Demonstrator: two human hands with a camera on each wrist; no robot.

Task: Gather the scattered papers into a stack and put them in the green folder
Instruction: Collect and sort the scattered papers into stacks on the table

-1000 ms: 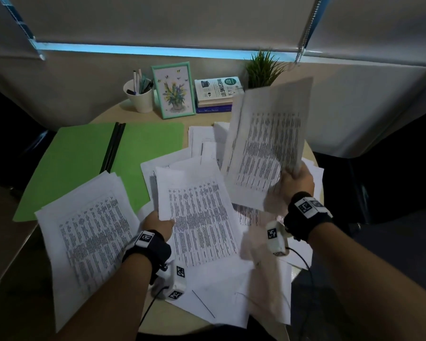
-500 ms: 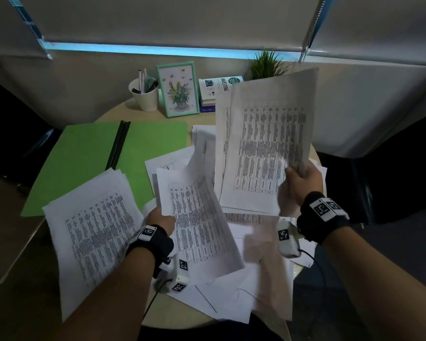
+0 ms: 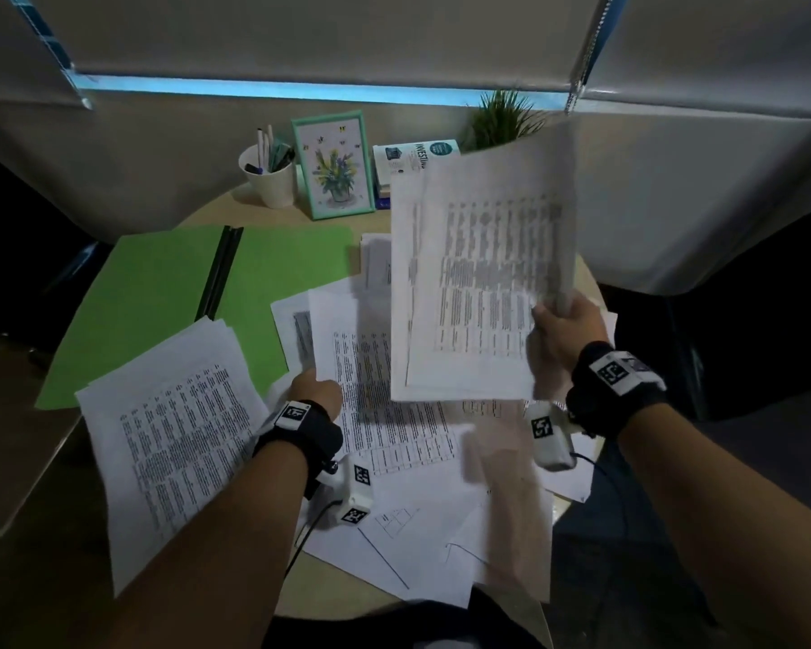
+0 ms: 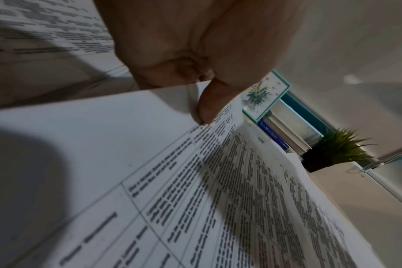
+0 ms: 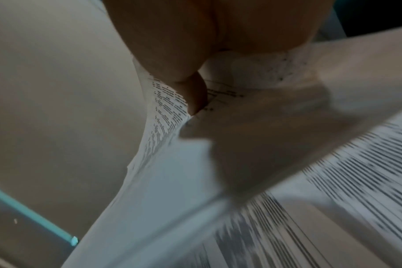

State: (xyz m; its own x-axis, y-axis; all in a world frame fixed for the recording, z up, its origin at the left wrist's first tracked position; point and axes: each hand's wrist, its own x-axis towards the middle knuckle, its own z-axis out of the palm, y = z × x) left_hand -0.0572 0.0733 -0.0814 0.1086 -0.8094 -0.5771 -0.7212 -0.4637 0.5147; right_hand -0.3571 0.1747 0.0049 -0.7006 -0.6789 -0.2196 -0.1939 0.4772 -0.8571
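Head view: my right hand (image 3: pixel 565 337) holds a raised sheaf (image 3: pixel 481 278), long axis upright; the green folder (image 3: pixel 174 302) lies open, far left on the counter (image 3: pixel 216 213).

Left wrist: my left hand (image 4: pixel 195 54) pinches a sheet (image 4: pixel 195 199), nearer the folder.

Right wrist: grip clamped on paper.

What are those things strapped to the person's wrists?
Each bare forearm, no sleeves, wears a black wristband. The left wristband and the right wristband carry white tags printed with black square codes. Under each wrist hangs a small white camera block, also code-marked, trailing a thin dark cable.
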